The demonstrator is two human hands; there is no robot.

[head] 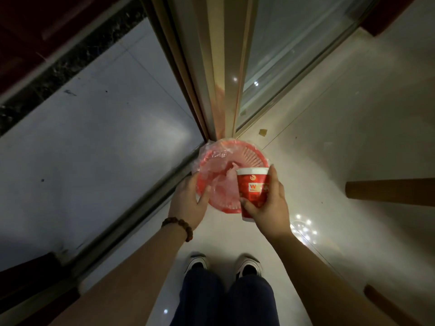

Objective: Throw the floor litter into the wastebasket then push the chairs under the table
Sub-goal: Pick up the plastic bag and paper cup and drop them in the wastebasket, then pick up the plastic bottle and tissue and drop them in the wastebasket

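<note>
Hold the red paper cup [252,192] over the round red wastebasket [255,155] by the sliding-door frame [219,74], then tip or drop it well inside the rim, not onto the edge. Right hand [267,205] wrapped round the cup, thumb and fingers on its waxy printed wall just below the white rolled lip; left hand [189,201] on the near rim, fingers into the thin, crinkly, translucent plastic liner [217,182], best kept pulled open for a clear mouth. Slotted hard-plastic basket wall, glossy pale tiled floor [306,165], smooth wooden leg [388,191] to the right.
</note>
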